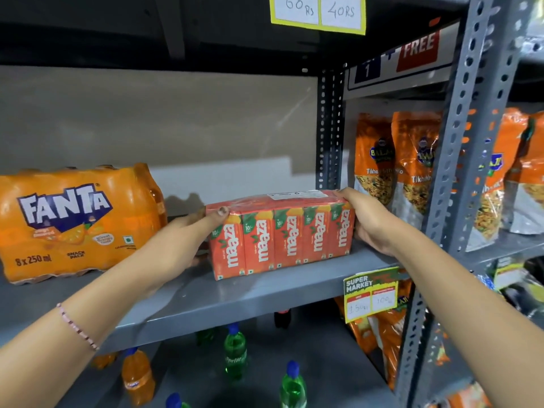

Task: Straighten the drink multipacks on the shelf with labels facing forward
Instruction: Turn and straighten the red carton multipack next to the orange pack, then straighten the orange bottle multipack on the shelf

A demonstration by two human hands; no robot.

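Two multipacks on the grey shelf (265, 293). Fanta pack (73, 222), label forward, sits well outside the left fingertips. Maaza carton pack (282, 234) sits between both hands: left hand (188, 234) and right hand (371, 219) each grasp one end. Long axis runs finger to finger, slightly skewed; labels forward. Squaring step; next, a small twist parallel to the edge.

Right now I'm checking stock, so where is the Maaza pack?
The Maaza pack sits mid-shelf, held at its ends by the left hand and right hand, right of the Fanta pack.
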